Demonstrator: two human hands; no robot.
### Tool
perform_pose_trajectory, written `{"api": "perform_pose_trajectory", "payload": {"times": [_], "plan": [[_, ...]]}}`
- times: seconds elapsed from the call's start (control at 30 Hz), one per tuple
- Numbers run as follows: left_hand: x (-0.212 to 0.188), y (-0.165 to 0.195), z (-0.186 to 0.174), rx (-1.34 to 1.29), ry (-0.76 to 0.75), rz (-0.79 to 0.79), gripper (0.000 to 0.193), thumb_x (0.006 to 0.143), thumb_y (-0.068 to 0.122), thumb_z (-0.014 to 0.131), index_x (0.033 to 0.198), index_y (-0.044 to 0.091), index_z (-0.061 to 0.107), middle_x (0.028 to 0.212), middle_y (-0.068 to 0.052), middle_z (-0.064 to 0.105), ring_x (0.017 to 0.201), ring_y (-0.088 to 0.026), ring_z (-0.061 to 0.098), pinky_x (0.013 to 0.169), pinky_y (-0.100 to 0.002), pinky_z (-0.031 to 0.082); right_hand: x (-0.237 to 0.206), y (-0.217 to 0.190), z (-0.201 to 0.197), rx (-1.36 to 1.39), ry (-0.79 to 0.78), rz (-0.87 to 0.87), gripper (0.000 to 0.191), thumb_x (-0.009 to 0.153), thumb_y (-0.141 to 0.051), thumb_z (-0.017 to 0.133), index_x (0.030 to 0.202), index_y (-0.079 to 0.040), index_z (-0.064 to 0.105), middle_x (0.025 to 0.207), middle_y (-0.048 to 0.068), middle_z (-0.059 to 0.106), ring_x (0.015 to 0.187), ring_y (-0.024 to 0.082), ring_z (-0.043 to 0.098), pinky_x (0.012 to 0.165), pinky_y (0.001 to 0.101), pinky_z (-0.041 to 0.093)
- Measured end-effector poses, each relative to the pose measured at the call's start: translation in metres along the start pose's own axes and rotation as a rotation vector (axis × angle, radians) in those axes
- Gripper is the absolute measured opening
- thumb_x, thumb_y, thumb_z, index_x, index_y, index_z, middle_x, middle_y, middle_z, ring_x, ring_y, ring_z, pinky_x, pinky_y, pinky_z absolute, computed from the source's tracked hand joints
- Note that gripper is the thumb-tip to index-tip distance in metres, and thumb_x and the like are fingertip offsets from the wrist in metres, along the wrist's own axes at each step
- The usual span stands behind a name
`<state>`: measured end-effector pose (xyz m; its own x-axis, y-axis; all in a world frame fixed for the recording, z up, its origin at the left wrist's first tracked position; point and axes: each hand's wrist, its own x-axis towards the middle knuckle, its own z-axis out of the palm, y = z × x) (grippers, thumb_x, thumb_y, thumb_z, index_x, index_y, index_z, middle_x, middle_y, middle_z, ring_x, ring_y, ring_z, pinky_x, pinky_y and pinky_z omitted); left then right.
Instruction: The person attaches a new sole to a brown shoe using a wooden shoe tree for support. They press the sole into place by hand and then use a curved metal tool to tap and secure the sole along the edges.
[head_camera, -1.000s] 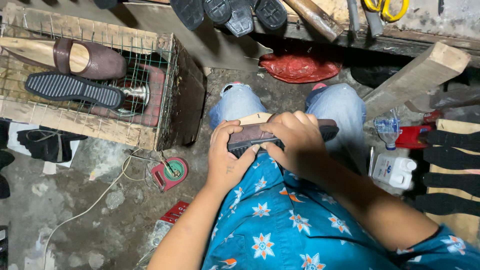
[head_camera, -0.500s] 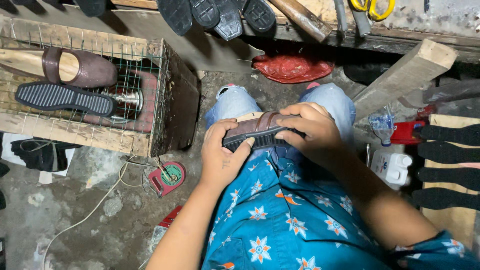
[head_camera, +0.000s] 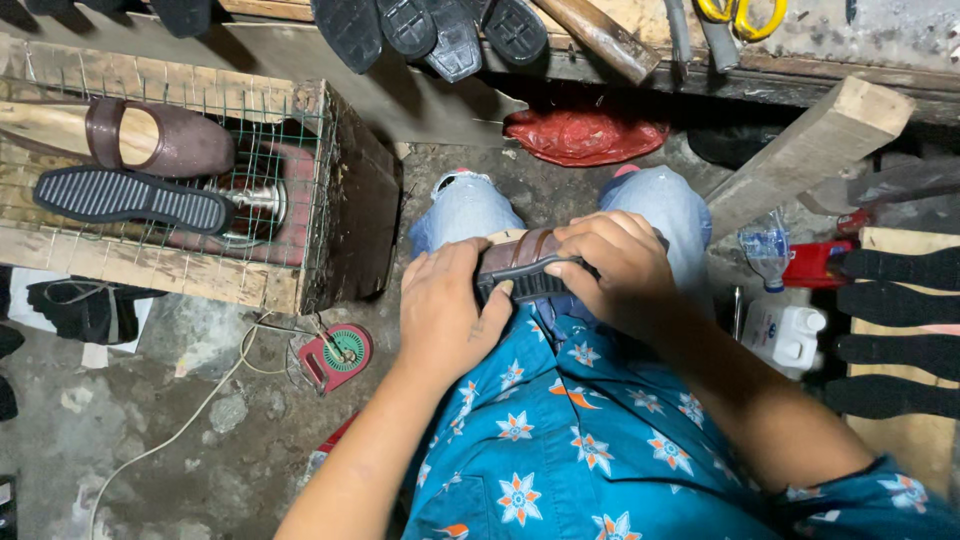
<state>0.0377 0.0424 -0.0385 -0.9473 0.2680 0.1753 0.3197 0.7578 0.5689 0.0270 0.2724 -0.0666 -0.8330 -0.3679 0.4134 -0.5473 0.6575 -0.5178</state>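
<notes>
Sole-to-upper pressing in progress, not finished: left hand (head_camera: 445, 315) and right hand (head_camera: 612, 268) both clamp closed around brown shoe (head_camera: 520, 258) w/ ribbed black sole (head_camera: 530, 284), held on lap over knees.

Packages at the right of the seated person: a white plastic jug (head_camera: 783, 335) with a cap stands on the floor just left of a row of black soles; above it lies a crumpled clear plastic bottle (head_camera: 767, 246), touching a red container (head_camera: 815, 264). A red plastic bag (head_camera: 583, 135) lies under the bench.
</notes>
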Motion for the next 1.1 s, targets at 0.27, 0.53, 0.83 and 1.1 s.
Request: {"api": "perform_pose_trajectory", "payload": {"times": [0.27, 0.53, 0.83, 1.1], "plan": [[0.019, 0.01, 0.013, 0.01, -0.114, 0.11, 0.069, 0.08, 0.054, 0.072, 0.128, 0.004, 0.066, 0.125, -0.016, 0.07, 0.116, -0.034, 0.065, 0.098, -0.05, 0.044, -0.005, -0.009, 0.002, 0.067, 0.053, 0.059, 0.03, 0.077, -0.016, 0.083, 0.097, -0.008, 0.062, 0.11, 0.007, 0.072, 0.103, 0.028, 0.068, 0.092, 0.042, 0.048], [0.017, 0.006, 0.021, -0.044, -0.111, 0.096, 0.059, 0.082, 0.045, 0.074, 0.125, 0.004, 0.069, 0.119, -0.015, 0.073, 0.113, -0.034, 0.067, 0.099, -0.046, 0.047, -0.011, 0.016, -0.019, 0.109, -0.084, 0.054, 0.039, 0.074, -0.016, 0.083, 0.109, -0.004, 0.07, 0.12, 0.016, 0.072, 0.111, 0.035, 0.067, 0.099, 0.043, 0.048], [0.021, 0.012, 0.021, -0.075, -0.112, 0.097, 0.052, 0.087, 0.044, 0.073, 0.121, 0.005, 0.071, 0.118, -0.014, 0.074, 0.11, -0.033, 0.069, 0.096, -0.044, 0.049, -0.023, 0.011, -0.015, 0.072, 0.037, 0.041, 0.019, 0.081, -0.009, 0.081, 0.097, -0.004, 0.071, 0.115, 0.012, 0.074, 0.117, 0.033, 0.069, 0.103, 0.0446, 0.052], [0.02, 0.027, 0.021, -0.007, -0.172, -0.006, 0.053, 0.083, 0.038, 0.073, 0.124, 0.005, 0.067, 0.115, -0.017, 0.07, 0.105, -0.038, 0.066, 0.094, -0.05, 0.047, -0.023, 0.008, -0.015, 0.195, 0.05, 0.216, 0.037, 0.078, -0.017, 0.086, 0.103, -0.003, 0.063, 0.108, 0.01, 0.076, 0.107, 0.029, 0.071, 0.095, 0.041, 0.054]]}}
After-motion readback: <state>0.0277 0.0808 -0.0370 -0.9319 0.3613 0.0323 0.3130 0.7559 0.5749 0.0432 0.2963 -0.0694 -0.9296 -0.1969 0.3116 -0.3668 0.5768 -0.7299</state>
